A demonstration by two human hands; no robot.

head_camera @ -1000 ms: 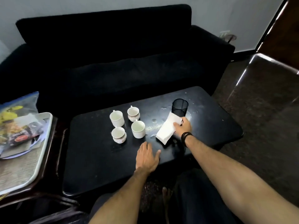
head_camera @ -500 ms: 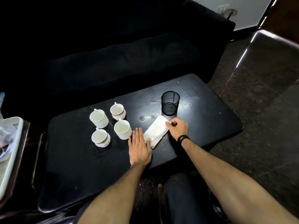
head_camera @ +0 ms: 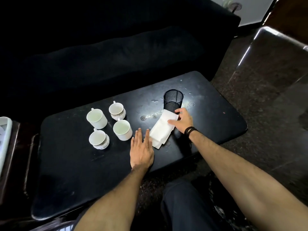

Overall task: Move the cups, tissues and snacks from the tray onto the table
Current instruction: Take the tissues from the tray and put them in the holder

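Note:
Several white cups stand in a cluster on the black table, left of centre. A stack of white tissues lies on the table beside a black mesh holder. My right hand grips the far end of the tissues between thumb and fingers, just in front of the holder. My left hand lies flat on the table with straight fingers, its fingertips at the near left edge of the tissues. The tray shows only as a white edge at the far left; the snacks are out of view.
A black sofa runs along the far side of the table. A dark armchair stands at the right. The tray rests on a low dark stand at the left. My legs are below the table's near edge.
The view has shifted right and down, so most of the tray has left the frame. My right hand has lifted the far end of the tissues toward the mesh holder. My left hand stays flat.

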